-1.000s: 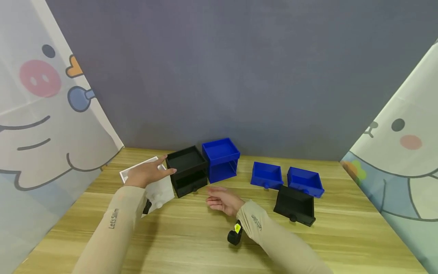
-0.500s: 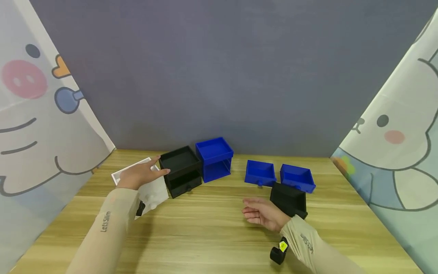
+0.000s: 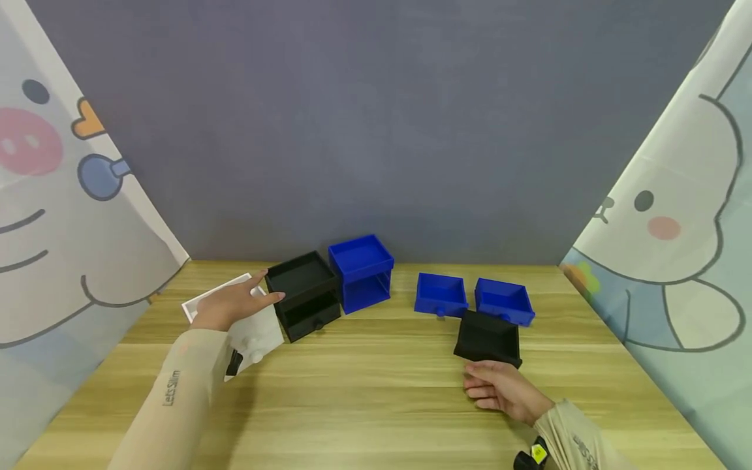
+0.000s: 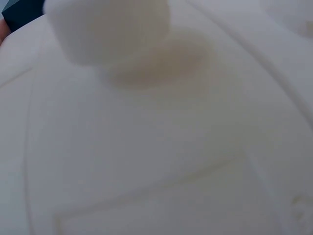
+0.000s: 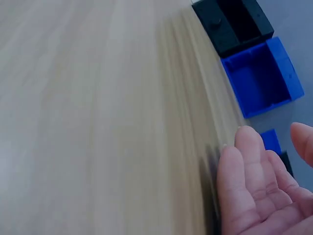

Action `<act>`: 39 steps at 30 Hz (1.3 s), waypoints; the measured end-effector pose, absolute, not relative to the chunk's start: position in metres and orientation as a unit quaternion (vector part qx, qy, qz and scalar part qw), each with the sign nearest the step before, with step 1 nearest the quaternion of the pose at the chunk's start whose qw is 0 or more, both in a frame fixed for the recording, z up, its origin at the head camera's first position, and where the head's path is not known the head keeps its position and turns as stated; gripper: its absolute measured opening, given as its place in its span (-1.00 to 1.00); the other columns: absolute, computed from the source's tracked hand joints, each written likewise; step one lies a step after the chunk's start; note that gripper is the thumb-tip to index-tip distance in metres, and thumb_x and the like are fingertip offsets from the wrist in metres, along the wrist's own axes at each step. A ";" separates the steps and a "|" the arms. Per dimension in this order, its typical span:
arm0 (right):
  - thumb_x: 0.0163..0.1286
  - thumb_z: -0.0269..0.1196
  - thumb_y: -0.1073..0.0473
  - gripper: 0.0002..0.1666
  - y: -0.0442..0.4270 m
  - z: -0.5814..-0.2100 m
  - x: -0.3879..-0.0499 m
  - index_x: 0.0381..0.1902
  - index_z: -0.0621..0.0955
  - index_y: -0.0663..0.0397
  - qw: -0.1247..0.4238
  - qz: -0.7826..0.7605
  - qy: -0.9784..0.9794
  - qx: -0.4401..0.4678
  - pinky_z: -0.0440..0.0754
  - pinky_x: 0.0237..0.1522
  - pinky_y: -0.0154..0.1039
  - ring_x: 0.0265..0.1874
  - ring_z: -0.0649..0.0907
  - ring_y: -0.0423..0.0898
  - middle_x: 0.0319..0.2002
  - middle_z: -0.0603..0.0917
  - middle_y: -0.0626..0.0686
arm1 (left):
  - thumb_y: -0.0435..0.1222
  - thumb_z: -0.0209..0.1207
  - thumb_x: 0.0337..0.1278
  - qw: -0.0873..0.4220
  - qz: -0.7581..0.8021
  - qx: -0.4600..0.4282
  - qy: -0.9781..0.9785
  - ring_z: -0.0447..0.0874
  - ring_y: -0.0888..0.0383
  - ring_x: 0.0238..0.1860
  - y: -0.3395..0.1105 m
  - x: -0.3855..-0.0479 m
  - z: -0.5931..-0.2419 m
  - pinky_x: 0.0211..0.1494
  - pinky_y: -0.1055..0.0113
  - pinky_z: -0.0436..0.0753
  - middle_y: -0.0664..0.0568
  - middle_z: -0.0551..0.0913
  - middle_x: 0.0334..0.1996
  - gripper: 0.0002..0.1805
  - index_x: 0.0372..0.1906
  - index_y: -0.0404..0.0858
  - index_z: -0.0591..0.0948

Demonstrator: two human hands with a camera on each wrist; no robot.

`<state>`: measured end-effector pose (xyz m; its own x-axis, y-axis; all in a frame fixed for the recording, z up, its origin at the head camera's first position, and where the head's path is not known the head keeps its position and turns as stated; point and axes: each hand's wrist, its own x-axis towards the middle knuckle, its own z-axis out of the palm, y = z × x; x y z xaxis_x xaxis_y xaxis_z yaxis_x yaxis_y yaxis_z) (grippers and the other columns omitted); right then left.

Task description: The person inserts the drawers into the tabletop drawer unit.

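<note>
Black drawer [image 3: 487,336]: just beyond the right hand [image 3: 499,390]; contact unclear. Two blue drawers [image 3: 440,295] [image 3: 503,301] lie farther out. Only the right wrist view shows the palm: fingers nearly straight, thumb apart. Black cabinet [image 3: 302,297]: at the left hand [image 3: 229,303], index and thumb spread. Left wrist view: blurred white knob [image 4: 107,29] close up.

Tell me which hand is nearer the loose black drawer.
Right. The right hand is at the near edge of the loose black drawer, contact unclear; the left hand is well left of it, beside the black cabinet.
</note>
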<state>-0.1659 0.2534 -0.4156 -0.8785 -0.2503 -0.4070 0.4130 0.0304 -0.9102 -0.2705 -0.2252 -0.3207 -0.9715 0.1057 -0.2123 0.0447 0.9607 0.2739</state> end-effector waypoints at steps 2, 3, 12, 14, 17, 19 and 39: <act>0.42 0.18 0.07 -0.74 0.259 -0.417 -0.164 -0.10 0.61 0.12 0.243 -0.689 0.680 0.067 0.63 -0.33 -0.32 -0.41 0.69 -0.22 -0.38 0.70 -0.07 | 0.52 -0.21 0.01 0.113 0.137 0.039 0.983 0.55 -0.18 -0.12 -0.227 -0.269 -0.322 -0.53 0.18 0.39 -0.40 0.21 0.35 0.12 0.53 -0.11 -0.04; 0.42 0.18 0.07 -0.76 0.262 -0.418 -0.163 -0.11 0.62 0.10 0.245 -0.689 0.678 0.070 0.63 -0.33 -0.32 -0.40 0.69 -0.22 -0.38 0.71 -0.07 | 0.52 -0.22 0.02 0.113 0.137 0.040 0.983 0.55 -0.23 -0.08 -0.228 -0.268 -0.322 -0.52 0.17 0.40 -0.40 0.20 0.35 0.11 0.53 -0.11 -0.04; 0.43 0.15 0.08 -0.77 0.278 -0.420 -0.159 -0.16 0.66 0.07 0.250 -0.672 0.691 0.092 0.62 -0.35 -0.32 -0.44 0.69 -0.22 -0.39 0.71 -0.05 | 0.52 -0.24 0.03 0.111 0.131 0.050 0.984 0.45 -0.37 0.09 -0.225 -0.268 -0.321 -0.46 0.17 0.44 -0.40 0.20 0.36 0.12 0.53 -0.13 -0.04; 0.44 0.14 0.08 -0.78 0.280 -0.420 -0.160 -0.19 0.65 0.07 0.254 -0.671 0.691 0.092 0.62 -0.35 -0.33 -0.45 0.69 -0.23 -0.40 0.71 -0.05 | 0.51 -0.23 0.03 0.111 0.131 0.048 0.984 0.46 -0.36 0.08 -0.224 -0.267 -0.321 -0.47 0.17 0.44 -0.40 0.19 0.36 0.11 0.53 -0.14 -0.03; 0.45 0.14 0.09 -0.79 0.281 -0.421 -0.162 -0.21 0.65 0.07 0.249 -0.681 0.681 0.100 0.63 -0.35 -0.34 -0.46 0.69 -0.23 -0.42 0.71 -0.03 | 0.51 -0.22 0.03 0.112 0.134 0.045 0.984 0.49 -0.33 0.05 -0.224 -0.266 -0.321 -0.47 0.18 0.44 -0.40 0.19 0.36 0.11 0.53 -0.13 -0.03; 0.45 0.14 0.08 -0.78 0.281 -0.421 -0.163 -0.21 0.65 0.09 0.241 -0.692 0.672 0.108 0.63 -0.33 -0.34 -0.46 0.70 -0.22 -0.44 0.71 -0.02 | 0.51 -0.22 0.03 0.112 0.135 0.045 0.983 0.52 -0.29 0.01 -0.224 -0.267 -0.321 -0.48 0.19 0.43 -0.40 0.18 0.36 0.11 0.53 -0.14 -0.03; 0.47 0.10 0.18 -0.71 0.256 -0.428 -0.171 -0.28 0.60 0.35 0.100 -0.740 0.639 0.183 0.62 -0.41 -0.39 -0.53 0.69 -0.23 -0.54 0.68 0.00 | 0.52 -0.22 0.02 0.114 0.138 0.037 0.983 0.54 -0.23 -0.04 -0.222 -0.270 -0.321 -0.52 0.19 0.41 -0.39 0.19 0.36 0.12 0.54 -0.11 -0.04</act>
<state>-0.1712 0.2559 -0.4281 -0.9131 0.0847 -0.3988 0.3822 -0.1625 -0.9097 -0.2697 -0.2216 -0.3212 -0.9714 0.1037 -0.2138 0.0408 0.9592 0.2797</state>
